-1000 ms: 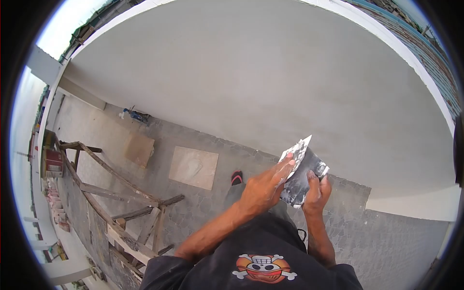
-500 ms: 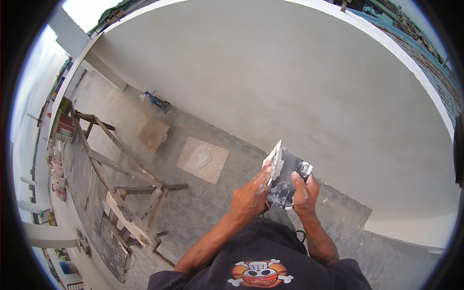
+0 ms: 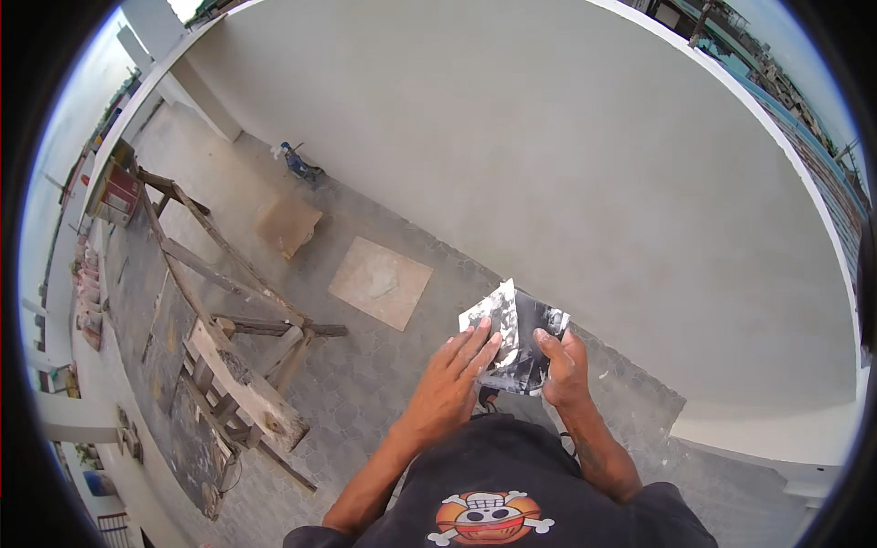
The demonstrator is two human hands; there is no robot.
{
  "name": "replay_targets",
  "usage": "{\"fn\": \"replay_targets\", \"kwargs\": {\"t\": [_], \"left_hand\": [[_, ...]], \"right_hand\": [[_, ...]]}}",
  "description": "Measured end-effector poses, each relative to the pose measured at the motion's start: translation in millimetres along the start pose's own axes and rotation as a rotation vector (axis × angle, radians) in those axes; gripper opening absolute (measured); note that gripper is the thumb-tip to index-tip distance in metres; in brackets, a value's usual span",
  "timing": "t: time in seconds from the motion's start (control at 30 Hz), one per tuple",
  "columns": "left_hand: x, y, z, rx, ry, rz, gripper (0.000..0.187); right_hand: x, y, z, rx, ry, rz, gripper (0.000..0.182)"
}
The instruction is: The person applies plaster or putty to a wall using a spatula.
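Observation:
In front of my dark shirt, both hands are at two thin flat putty spreaders. My left hand (image 3: 452, 388) holds a spreader smeared with white putty (image 3: 498, 315), its fingers laid along the upper face and its thumb out of sight. My right hand (image 3: 565, 367) grips a black spreader (image 3: 534, 352) by its right side, thumb on top. White putty marks the black spreader's corner and lower part. The left spreader lies across the black one's left side, overlapping it.
A grey plastered wall (image 3: 512, 146) curves ahead. On the stone-patterned floor lie a square tile with a pale heap (image 3: 402, 306), a brown board (image 3: 288, 228) and a blue tool (image 3: 300, 167). A wooden trestle (image 3: 242, 374) and a bucket (image 3: 119, 194) stand left.
The left spreader has tipped from nearly edge-on to lying flatter over the black one, and my left fingers have spread along it. Both hands shifted slightly left in view.

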State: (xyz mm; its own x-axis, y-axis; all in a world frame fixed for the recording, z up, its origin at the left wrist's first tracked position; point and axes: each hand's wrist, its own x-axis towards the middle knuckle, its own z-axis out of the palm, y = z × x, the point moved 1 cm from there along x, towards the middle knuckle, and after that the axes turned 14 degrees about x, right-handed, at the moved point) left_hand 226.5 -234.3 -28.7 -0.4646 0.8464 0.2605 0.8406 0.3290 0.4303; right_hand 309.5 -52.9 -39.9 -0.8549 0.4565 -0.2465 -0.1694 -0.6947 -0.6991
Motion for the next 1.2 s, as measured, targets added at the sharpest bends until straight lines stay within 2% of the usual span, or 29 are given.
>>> {"fn": "replay_targets", "kwargs": {"t": [0.23, 0.43, 0.63, 0.83, 1.13, 1.2], "left_hand": [[-44, 5, -7, -0.102, -0.051, -0.049, 0.087], [-78, 10, 9, -0.028, -0.024, -0.092, 0.082], [-95, 11, 10, -0.028, -0.008, -0.072, 0.084], [-116, 12, 8, 0.033, -0.035, -0.136, 0.080], [-127, 9, 1, 0.052, 0.142, -0.125, 0.081], [-125, 6, 7, 0.047, 0.237, -0.130, 0.077]], "right_hand": [[-34, 30, 8, 0.072, 0.062, 0.067, 0.028], [-58, 48, 6, 0.033, 0.084, 0.094, 0.036], [-74, 57, 9, 0.056, 0.112, 0.093, 0.038], [-81, 62, 13, 0.094, 0.125, 0.184, 0.033], [-81, 62, 25, 0.144, 0.112, 0.275, 0.034], [-78, 60, 28, 0.191, 0.096, 0.312, 0.034]]}}
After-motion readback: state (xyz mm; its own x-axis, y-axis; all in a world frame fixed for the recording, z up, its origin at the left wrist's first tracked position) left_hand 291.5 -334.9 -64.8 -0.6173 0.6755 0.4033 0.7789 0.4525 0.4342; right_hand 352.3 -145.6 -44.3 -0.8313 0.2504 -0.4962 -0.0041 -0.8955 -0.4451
